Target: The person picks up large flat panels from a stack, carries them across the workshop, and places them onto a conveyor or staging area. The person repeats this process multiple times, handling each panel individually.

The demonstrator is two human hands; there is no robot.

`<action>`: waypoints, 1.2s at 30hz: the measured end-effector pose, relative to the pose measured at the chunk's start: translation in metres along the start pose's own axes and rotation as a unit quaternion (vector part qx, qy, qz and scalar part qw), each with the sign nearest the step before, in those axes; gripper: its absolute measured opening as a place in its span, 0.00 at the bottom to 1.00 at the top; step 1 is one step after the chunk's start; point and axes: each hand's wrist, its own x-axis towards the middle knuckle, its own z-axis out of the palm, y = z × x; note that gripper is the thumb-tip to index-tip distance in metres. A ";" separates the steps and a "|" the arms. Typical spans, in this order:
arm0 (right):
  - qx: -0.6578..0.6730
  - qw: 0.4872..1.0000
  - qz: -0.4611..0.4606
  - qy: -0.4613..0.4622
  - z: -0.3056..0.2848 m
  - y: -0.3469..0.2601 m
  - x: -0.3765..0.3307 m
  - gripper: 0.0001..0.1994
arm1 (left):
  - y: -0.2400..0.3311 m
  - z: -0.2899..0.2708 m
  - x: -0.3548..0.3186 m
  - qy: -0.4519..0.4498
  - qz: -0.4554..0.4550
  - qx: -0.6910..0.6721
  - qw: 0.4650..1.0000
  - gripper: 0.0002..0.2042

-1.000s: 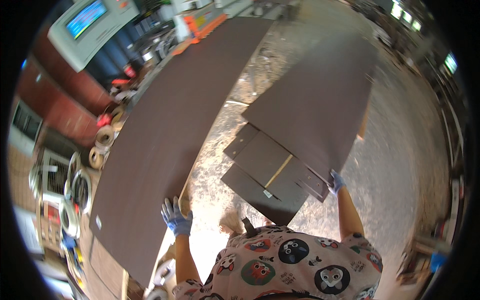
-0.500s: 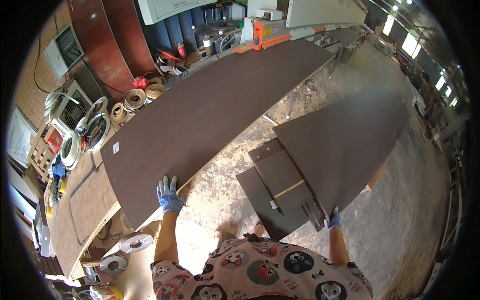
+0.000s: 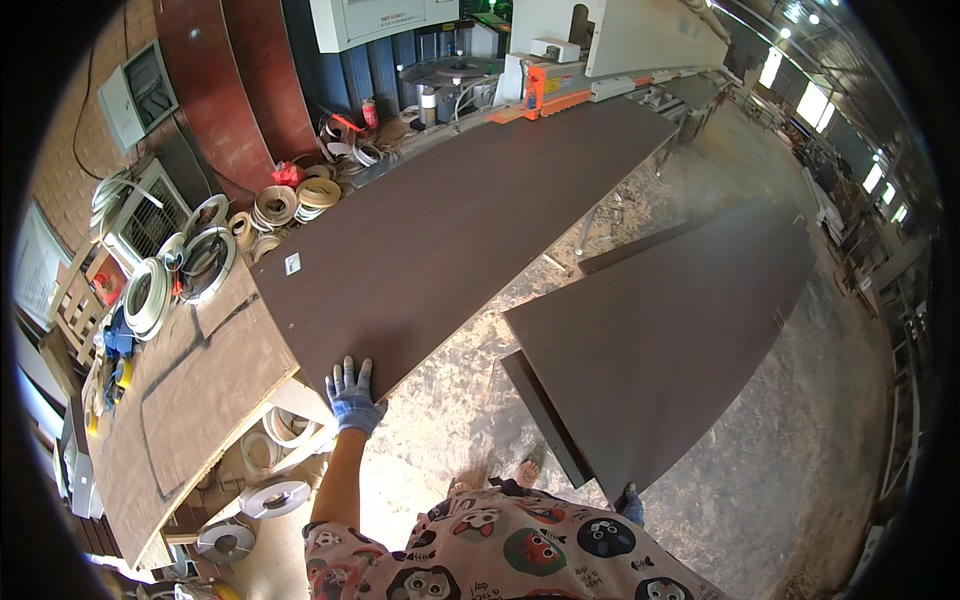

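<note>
I have the left hand point(image 3: 352, 402) flat, fingers straight and unclenched, on the near edge of the long dark-brown panel point(image 3: 450, 220) stretching ahead of it. My right hand point(image 3: 630, 507) meets the near corner of the second dark-brown panel point(image 3: 670, 340), which extends forward; I cannot tell whether it's clamped.

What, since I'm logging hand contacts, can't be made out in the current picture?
All in the head view:
Right hand: its grip, partly hidden by the patterned shirt.
Left hand: its palm, hidden by its own back.
Right-hand dark panel: most of what lies beneath, hidden by it.
White label: print too small.
White box: top cut off by the upper edge.
</note>
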 end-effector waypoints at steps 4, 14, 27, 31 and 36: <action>0.054 0.993 0.099 -0.027 0.014 0.029 -0.040 0.16 | -0.009 -0.014 0.003 -0.053 -0.005 0.023 0.998 0.47; 0.029 0.996 0.049 0.073 0.057 0.039 -0.077 0.19 | 0.040 -0.033 0.065 -0.128 0.082 -0.032 0.988 0.48; 0.009 0.998 0.035 -0.048 0.074 0.014 -0.068 0.27 | 0.129 -0.034 0.139 -0.156 0.100 -0.036 0.982 0.46; -0.008 0.992 0.012 -0.128 0.044 -0.013 -0.027 0.31 | 0.155 -0.035 0.155 -0.132 0.109 -0.049 0.984 0.45; 0.056 0.985 0.031 -0.160 0.022 -0.046 0.019 0.36 | 0.185 0.009 0.125 -0.023 0.157 -0.102 0.982 0.42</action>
